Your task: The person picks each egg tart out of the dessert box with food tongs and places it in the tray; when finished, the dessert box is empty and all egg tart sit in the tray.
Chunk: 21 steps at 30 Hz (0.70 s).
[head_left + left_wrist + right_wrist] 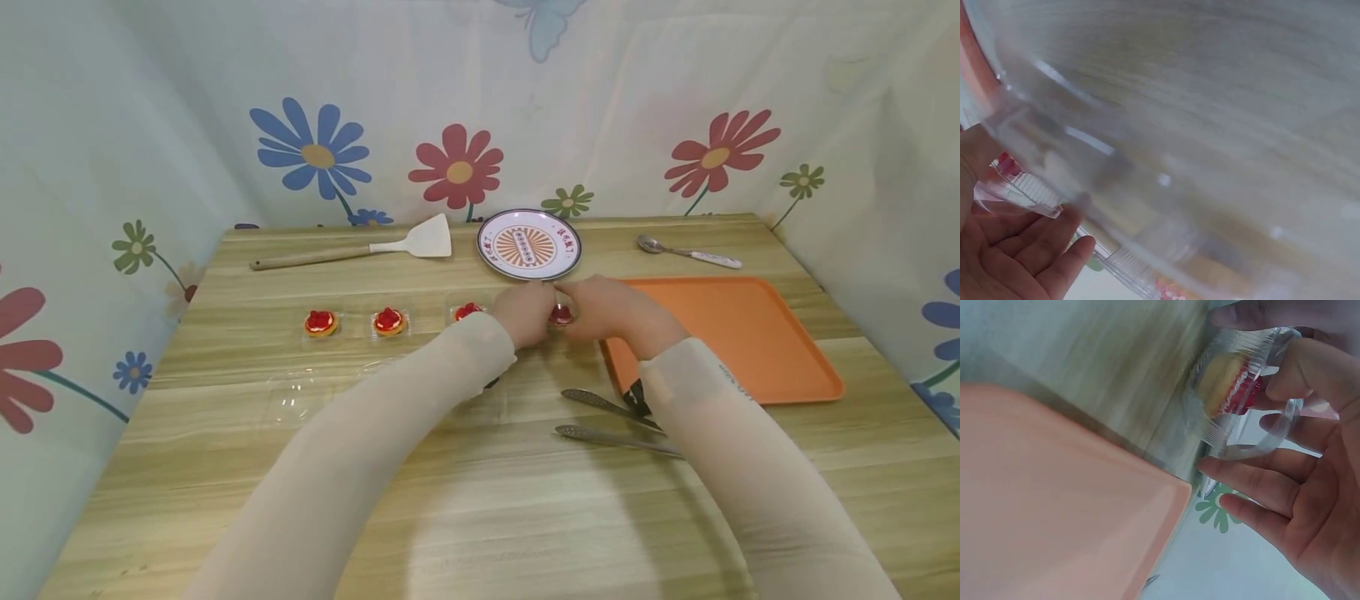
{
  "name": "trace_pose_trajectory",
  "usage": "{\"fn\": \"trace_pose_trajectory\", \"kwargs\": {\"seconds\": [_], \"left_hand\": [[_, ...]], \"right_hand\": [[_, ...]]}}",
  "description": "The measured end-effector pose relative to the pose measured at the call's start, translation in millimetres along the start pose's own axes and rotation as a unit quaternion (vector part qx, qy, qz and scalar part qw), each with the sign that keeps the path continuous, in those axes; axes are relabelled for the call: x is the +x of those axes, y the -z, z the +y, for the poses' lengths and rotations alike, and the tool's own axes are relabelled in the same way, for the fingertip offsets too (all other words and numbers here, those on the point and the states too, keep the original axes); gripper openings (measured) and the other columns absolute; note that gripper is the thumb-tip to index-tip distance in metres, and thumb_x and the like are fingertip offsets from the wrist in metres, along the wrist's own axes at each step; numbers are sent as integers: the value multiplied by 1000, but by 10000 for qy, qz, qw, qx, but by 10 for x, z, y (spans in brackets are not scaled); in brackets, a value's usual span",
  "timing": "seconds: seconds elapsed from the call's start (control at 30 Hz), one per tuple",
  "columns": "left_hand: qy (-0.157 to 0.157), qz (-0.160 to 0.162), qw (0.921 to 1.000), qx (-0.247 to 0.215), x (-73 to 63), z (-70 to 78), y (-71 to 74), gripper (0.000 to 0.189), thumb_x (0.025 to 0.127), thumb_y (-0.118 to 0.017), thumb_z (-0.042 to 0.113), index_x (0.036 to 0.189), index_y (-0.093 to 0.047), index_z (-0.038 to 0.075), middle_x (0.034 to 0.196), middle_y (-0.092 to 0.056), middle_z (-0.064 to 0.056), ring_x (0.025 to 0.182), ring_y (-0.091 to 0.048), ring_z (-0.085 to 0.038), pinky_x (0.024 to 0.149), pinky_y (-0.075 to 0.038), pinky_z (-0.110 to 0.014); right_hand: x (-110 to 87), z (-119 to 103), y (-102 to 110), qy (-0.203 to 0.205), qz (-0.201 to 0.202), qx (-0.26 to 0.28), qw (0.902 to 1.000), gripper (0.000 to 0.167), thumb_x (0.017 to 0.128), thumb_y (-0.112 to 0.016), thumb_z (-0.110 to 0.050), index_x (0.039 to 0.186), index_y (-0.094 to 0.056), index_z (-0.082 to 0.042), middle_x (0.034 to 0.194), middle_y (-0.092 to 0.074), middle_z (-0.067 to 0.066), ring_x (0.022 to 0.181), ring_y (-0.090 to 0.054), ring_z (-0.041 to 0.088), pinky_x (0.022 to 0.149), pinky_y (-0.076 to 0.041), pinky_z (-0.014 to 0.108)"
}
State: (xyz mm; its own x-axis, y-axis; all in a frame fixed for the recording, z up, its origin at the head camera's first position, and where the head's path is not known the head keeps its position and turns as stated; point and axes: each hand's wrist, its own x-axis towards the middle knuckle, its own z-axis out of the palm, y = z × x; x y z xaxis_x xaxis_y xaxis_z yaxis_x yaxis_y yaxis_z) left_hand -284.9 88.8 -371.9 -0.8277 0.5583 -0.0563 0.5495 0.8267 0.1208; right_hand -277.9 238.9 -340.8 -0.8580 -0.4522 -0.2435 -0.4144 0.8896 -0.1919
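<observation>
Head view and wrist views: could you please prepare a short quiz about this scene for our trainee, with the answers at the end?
1. What do the left hand and the right hand hold together?
2. True or false: in the head view, the spatula lies to the left of the plate.
3. In the head view, what lies on the table beyond the orange tray?
A) a fork
B) a spoon
C) a cup

Key:
1. A clear container with a red-topped tart in it.
2. True.
3. B.
</observation>
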Motion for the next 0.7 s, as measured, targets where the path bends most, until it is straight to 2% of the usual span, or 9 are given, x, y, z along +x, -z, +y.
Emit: {"fn": "trace_pose_trajectory", "kwargs": {"seconds": [0.13, 0.23, 0.3, 0.37, 0.43, 0.5, 0.6, 0.7], "left_hand": [[97, -18, 9999, 30, 24, -21, -41, 43, 83, -74, 18, 120, -60, 3, 111, -61, -11, 96, -64, -24, 80, -56, -41], [177, 28, 9998, 28, 35, -37, -62, 63, 81, -77, 22, 133, -51, -1, 115, -57, -14, 97, -63, -25, 79, -56, -40], [201, 67, 9998, 20, 35, -46, -70, 75, 79, -79, 24, 140, -44, -2, 119, -56, -16, 98, -63, -25, 80, -56, -39], [256, 35, 9996, -82, 25, -52, -59, 89, 77, -82, 27, 147, -36, -2, 125, -54, -17, 100, -62, -27, 81, -56, -40], [254, -37, 9995, -172, 15, -56, -39, 103, 73, -85, 32, 153, -28, -1, 131, -52, -19, 104, -62, -28, 83, -56, -40], [286, -78, 9992, -259, -2, -59, 7, 114, 69, -88, 37, 155, -22, 1, 136, -49, -20, 107, -61, -29, 87, -54, -42], [297, -78, 9993, -190, -56, -59, 126, 120, 70, -86, 46, 158, -16, 4, 143, -46, -20, 116, -58, -31, 97, -49, -44], [243, 131, 9996, -88, -143, -63, 283, 109, 79, -79, 50, 159, -17, 9, 146, -46, -17, 127, -51, -31, 107, -40, -47]], "right_hand": [[18, 9, -9, -138, -79, 101, 9998, 74, 83, -68, -23, 151, -40, -12, 77, -58, 6, 70, -53, 22, 68, -45, 38], [23, 19, -12, -166, 10, 186, 9997, 78, 83, -69, -23, 153, -37, -10, 84, -59, 9, 75, -54, 25, 74, -46, 40], [12, 21, -10, -120, 122, 212, 9996, 79, 83, -71, -23, 153, -37, -7, 100, -64, 16, 90, -59, 31, 86, -48, 45], [-4, 18, -3, -118, 222, 275, 9993, 79, 83, -73, -24, 152, -39, -5, 122, -60, 24, 110, -57, 38, 100, -44, 50], [-18, 19, 7, -114, 307, 334, 9989, 78, 83, -75, -25, 150, -41, -4, 138, -50, 28, 125, -49, 43, 107, -39, 54], [-33, 23, 21, -123, 389, 363, 9985, 76, 83, -74, -23, 149, -42, -2, 145, -43, 30, 132, -44, 44, 109, -36, 56], [-66, 31, 66, -101, 533, 406, 9977, 74, 83, -72, -20, 148, -42, 0, 145, -42, 31, 131, -44, 45, 108, -37, 56], [-127, 31, 154, -52, 626, 608, 9962, 73, 86, -69, -22, 150, -39, 1, 143, -46, 30, 127, -48, 45, 106, -40, 56]]}}
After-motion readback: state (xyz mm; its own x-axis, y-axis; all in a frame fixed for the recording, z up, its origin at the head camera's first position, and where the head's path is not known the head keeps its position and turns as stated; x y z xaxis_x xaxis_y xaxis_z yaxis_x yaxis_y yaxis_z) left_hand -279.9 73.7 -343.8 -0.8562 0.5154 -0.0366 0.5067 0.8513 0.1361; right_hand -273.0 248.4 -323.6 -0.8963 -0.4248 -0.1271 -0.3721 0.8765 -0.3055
